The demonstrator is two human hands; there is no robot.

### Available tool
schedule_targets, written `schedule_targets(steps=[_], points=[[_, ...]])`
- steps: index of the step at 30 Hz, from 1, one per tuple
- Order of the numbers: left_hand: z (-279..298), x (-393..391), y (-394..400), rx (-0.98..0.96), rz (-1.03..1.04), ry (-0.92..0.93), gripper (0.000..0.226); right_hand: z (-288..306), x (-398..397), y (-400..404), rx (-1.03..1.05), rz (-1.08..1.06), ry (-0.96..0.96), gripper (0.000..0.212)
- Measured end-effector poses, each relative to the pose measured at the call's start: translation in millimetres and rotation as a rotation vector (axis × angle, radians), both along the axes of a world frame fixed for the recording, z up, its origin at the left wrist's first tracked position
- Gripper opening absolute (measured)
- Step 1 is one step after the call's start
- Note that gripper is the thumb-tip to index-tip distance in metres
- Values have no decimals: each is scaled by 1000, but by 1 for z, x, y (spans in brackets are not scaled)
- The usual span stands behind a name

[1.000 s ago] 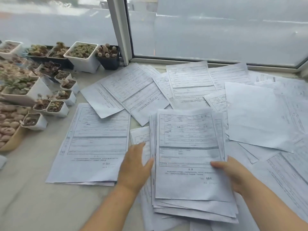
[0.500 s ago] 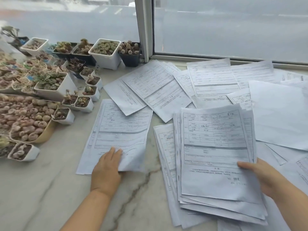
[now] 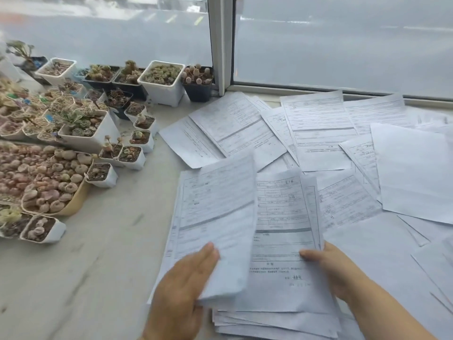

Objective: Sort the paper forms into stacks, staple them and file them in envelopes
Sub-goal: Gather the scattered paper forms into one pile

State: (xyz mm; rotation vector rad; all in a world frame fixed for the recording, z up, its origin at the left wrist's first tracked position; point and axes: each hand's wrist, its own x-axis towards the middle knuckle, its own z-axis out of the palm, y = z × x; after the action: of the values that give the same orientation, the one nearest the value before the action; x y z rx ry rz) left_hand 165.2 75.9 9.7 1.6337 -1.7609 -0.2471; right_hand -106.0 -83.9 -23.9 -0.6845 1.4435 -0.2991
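Marble-veined surface (image 3: 103, 278) carries a stack (image 3: 277, 320) of forms at the near edge, with loose forms (image 3: 316, 123) fanned behind it up to the window frame (image 3: 221, 45) and a blank sheet (image 3: 411, 168) lying over those on the right. The left hand (image 3: 181, 288) grasps a sheaf (image 3: 220, 217) tilted up over the stack's left side, hiding it, while the right hand (image 3: 331, 268) pinches the stack's right edge. Succulent pots (image 3: 161, 79) crowd the left, close beside the forms.

Left hand (image 3: 182, 283) holds a blurred sheaf of forms (image 3: 220, 217) over the stack (image 3: 282, 285); right hand (image 3: 328, 268) grips the stack's edge. Loose forms (image 3: 318, 123) cover the marble sill (image 3: 85, 278) beside potted succulents (image 3: 161, 82).
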Motion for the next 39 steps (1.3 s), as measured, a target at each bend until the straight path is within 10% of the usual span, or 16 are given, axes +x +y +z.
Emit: schedule_targets(steps=[5, 11, 17, 19, 21, 26, 31, 39], points=[[-52, -84, -3, 149, -233, -191, 33, 3, 3, 0, 62, -93, -126, 42], [-65, -96, -17, 422, -392, -355, 62, 3, 0, 2, 48, 68, -172, 39], [-4, -1, -43, 441, 362, 562, 105, 38, 10, 0, -134, 116, -283, 51], [25, 25, -48, 630, 237, 1167, 108, 62, 23, -3, -195, 151, -402, 42], [51, 43, -50, 651, 213, 1373, 96, 87, 44, -7, -313, 202, -461, 32], [101, 60, -42, 136, 496, 1128, 22, 125, 110, -10, -601, 233, -470, 28], [98, 88, -19, 100, 586, 928, 40, 129, 153, 5, -674, 284, -480, 33], [55, 98, -4, 56, 593, 1204, 71, 103, 180, 26, -625, 263, -347, 40]])
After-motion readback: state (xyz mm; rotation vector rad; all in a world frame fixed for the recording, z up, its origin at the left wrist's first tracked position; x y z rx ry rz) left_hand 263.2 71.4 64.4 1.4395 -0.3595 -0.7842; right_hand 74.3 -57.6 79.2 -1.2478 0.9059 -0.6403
